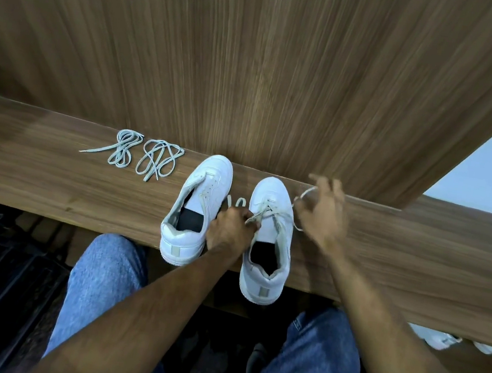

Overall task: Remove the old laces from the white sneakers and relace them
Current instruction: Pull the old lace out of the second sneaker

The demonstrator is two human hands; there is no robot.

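Note:
Two white sneakers stand toe-away on a wooden shelf [51,179]. The left sneaker [196,208] has no lace in it. The right sneaker [269,239] still has a white lace [269,210] crossing its lower eyelets. My left hand [229,231] sits between the shoes and pinches the lace at the right sneaker's left eyelet row. My right hand [321,210], blurred, is beside the shoe's toe and pinches a loose loop of that lace [304,194]. A short piece of white lace [235,200] lies between the shoes.
Two coiled grey laces [124,148] [159,157] lie on the shelf left of the sneakers. A wood-grain panel [254,62] rises right behind the toes. My knees in blue jeans [104,280] are below the shelf. More white shoes [443,339] show on a lower level, right.

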